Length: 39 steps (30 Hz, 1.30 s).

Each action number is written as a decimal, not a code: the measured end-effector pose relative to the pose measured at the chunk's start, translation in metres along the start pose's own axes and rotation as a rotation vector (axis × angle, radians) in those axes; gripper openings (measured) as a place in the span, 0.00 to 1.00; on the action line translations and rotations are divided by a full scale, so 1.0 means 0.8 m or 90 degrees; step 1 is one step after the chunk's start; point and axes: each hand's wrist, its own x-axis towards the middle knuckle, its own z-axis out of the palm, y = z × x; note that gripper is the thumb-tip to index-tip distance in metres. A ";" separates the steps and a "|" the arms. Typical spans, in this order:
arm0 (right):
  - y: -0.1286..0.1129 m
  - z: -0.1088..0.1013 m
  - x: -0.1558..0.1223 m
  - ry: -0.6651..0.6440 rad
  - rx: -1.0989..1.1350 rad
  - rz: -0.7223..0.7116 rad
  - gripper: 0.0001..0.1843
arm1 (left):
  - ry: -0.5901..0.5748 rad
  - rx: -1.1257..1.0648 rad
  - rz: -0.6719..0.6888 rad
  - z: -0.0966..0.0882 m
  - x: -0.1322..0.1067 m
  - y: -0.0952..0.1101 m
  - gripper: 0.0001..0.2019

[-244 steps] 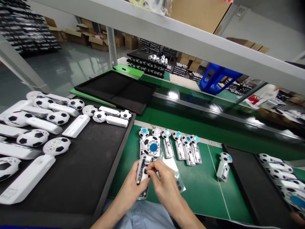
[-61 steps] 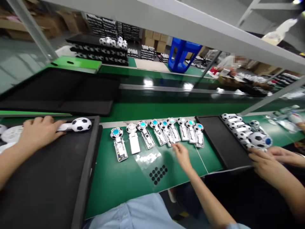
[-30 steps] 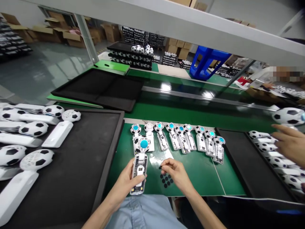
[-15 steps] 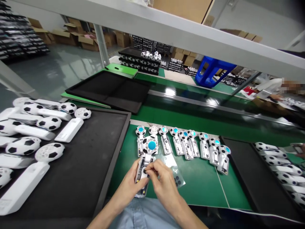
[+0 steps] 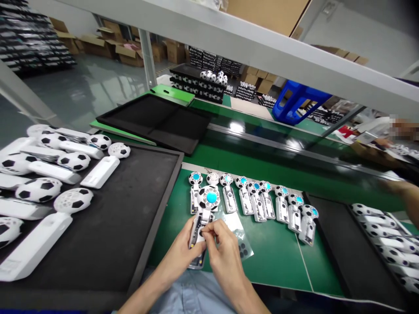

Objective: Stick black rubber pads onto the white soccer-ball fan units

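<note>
Our left hand (image 5: pixel 181 255) is clamped around the body of a fan unit (image 5: pixel 208 198). Its football-patterned head with a blue hub points away from us, just above the near part of the green worktop (image 5: pixel 278 257). Our right hand (image 5: pixel 225 255) has its fingertips bunched together on the unit's open face; what they pinch is hidden beneath them. Both hands cover much of the body. A clear sheet (image 5: pixel 245 249) of black dots lies just beside the right hand, partly under it. Behind, a row of units (image 5: pixel 262 205) lies on the worktop. The left tray (image 5: pixel 131 209) and the right tray (image 5: pixel 340 248) are cut off by the frame. A co-worker's arm (image 5: pixel 407 196), blurred, enters from the right edge.
</note>
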 end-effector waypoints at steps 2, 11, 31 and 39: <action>0.001 0.001 0.000 0.007 -0.010 0.003 0.08 | -0.002 -0.007 0.000 0.001 -0.001 0.001 0.28; 0.011 0.007 -0.010 0.037 -0.005 -0.058 0.12 | 0.001 -0.053 0.009 0.003 -0.003 0.000 0.26; 0.042 0.042 -0.042 0.073 0.353 0.182 0.33 | 0.190 -0.166 -0.191 0.025 0.013 -0.007 0.26; 0.168 -0.061 -0.034 0.410 0.240 0.270 0.29 | 0.046 0.234 0.068 0.064 0.075 -0.006 0.33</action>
